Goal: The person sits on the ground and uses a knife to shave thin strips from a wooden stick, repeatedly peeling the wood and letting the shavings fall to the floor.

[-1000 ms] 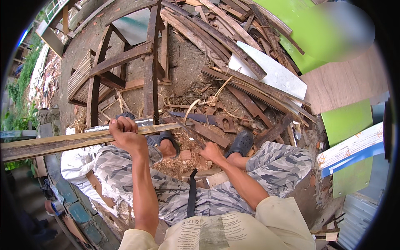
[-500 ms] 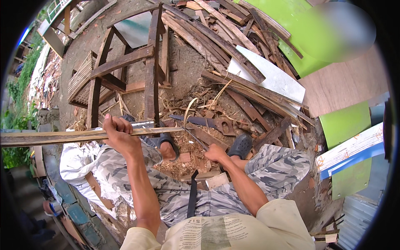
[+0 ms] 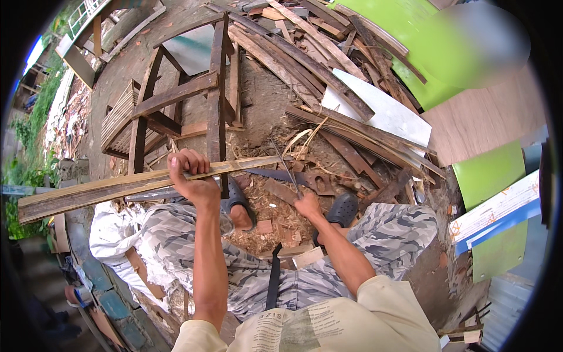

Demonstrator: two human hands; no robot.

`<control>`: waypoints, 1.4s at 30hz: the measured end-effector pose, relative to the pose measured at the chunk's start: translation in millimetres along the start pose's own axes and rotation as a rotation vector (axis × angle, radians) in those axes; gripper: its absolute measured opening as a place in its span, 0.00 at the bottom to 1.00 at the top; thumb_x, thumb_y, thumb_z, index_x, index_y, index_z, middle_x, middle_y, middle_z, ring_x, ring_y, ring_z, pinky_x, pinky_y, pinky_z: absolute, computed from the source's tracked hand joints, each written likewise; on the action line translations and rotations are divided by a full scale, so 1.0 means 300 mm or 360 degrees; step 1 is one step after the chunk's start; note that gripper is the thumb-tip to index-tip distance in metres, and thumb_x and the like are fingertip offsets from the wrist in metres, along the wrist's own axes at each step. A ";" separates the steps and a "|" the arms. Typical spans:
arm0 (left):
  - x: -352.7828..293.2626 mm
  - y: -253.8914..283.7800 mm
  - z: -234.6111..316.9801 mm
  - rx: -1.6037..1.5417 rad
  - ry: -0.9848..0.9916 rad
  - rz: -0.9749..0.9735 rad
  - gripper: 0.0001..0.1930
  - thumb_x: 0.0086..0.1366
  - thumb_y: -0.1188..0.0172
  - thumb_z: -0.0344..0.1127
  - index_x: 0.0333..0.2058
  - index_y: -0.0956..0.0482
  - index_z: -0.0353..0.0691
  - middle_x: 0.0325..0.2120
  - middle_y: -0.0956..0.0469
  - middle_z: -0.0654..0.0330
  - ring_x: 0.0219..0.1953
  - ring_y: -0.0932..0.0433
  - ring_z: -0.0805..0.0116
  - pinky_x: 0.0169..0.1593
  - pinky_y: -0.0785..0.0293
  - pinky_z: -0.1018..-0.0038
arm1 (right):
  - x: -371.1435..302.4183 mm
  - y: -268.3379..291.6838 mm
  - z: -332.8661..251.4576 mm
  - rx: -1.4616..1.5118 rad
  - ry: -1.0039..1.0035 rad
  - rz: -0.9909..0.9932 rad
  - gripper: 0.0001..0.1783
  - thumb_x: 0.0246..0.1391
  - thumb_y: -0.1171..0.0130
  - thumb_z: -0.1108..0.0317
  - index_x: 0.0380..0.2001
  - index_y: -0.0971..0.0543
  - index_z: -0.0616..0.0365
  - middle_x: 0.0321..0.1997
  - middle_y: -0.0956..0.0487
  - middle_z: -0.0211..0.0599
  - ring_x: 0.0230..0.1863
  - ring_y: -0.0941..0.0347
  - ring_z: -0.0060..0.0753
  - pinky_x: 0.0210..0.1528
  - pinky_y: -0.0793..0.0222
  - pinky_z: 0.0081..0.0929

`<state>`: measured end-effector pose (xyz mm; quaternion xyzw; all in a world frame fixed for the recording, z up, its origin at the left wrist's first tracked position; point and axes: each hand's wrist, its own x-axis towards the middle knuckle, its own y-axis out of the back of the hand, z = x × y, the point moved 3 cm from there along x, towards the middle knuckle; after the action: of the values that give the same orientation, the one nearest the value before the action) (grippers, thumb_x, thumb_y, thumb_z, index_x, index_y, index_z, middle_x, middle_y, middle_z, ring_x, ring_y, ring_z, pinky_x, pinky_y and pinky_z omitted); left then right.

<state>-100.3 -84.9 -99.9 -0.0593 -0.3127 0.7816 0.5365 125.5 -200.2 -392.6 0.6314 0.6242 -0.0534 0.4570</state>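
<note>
My left hand (image 3: 194, 179) is closed around a long narrow wooden strip (image 3: 94, 198), palm beneath and fingers curled over the top. The strip tilts, its right end higher than its left. My right hand (image 3: 308, 205) grips a knife (image 3: 286, 166) whose thin dark blade points up and slightly left, crossing the strip's right tip. Whether the edge touches the wood I cannot tell. Below the tip, a handsaw (image 3: 318, 181) with a brown wooden handle lies on the ground between my feet. Pale curled shavings (image 3: 302, 138) lie just beyond the blade.
A dark wooden frame (image 3: 217, 111) stands in front of my left foot, beside a slatted wooden piece (image 3: 120, 120). Piled planks (image 3: 293, 61) and a white panel (image 3: 381, 111) spread ahead right. Green sheets (image 3: 489, 176) lie at the right. Chips (image 3: 267, 237) litter the ground.
My left hand has moved right and the strip has tilted, its right end rising. My right hand has shifted slightly right, the blade now steeper. The shaving curling from the strip's tip no longer shows there.
</note>
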 end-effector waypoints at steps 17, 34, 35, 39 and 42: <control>0.226 -0.012 0.060 0.0269 0.0079 0.0413 0.23 0.73 0.54 0.45 0.18 0.50 0.50 0.12 0.53 0.71 0.14 0.54 0.78 0.20 0.54 0.75 | 0.047 -0.033 0.006 0.0122 0.0357 -0.0231 0.34 0.48 0.32 0.47 0.50 0.24 0.63 0.47 0.20 0.52 0.48 0.23 0.52 0.50 0.29 0.42; 0.109 0.072 -0.061 0.0252 0.0233 0.0422 0.24 0.73 0.56 0.45 0.17 0.50 0.49 0.12 0.52 0.70 0.15 0.53 0.77 0.21 0.53 0.76 | 0.221 -0.041 0.246 0.0282 0.0012 -0.0154 0.33 0.55 0.41 0.44 0.51 0.26 0.63 0.55 0.26 0.56 0.56 0.29 0.53 0.56 0.33 0.44; 0.114 0.076 -0.062 0.0258 0.0231 0.0419 0.24 0.73 0.56 0.45 0.17 0.50 0.49 0.12 0.52 0.70 0.15 0.53 0.77 0.20 0.53 0.76 | 0.237 -0.018 0.241 0.0027 0.0015 0.0066 0.31 0.56 0.43 0.46 0.51 0.26 0.63 0.53 0.25 0.55 0.54 0.28 0.53 0.56 0.32 0.45; 0.129 0.099 -0.051 0.0248 0.0220 0.0447 0.23 0.73 0.56 0.45 0.18 0.50 0.50 0.12 0.54 0.70 0.15 0.55 0.77 0.20 0.55 0.76 | 0.279 0.018 0.251 -0.0950 0.0340 0.0506 0.23 0.60 0.48 0.54 0.49 0.26 0.63 0.42 0.19 0.51 0.46 0.23 0.55 0.51 0.28 0.47; 0.156 0.081 -0.041 0.0256 0.0238 0.0464 0.23 0.73 0.57 0.45 0.18 0.51 0.49 0.12 0.54 0.70 0.14 0.56 0.77 0.19 0.56 0.76 | 0.357 -0.015 0.337 -0.1310 0.0413 0.0298 0.20 0.58 0.47 0.59 0.46 0.25 0.64 0.34 0.17 0.49 0.38 0.20 0.57 0.41 0.23 0.47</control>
<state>-134.2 -44.3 -111.8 -0.1189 -0.1964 0.8670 0.4423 195.6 -187.0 -521.3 0.4522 0.5858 0.3210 0.5910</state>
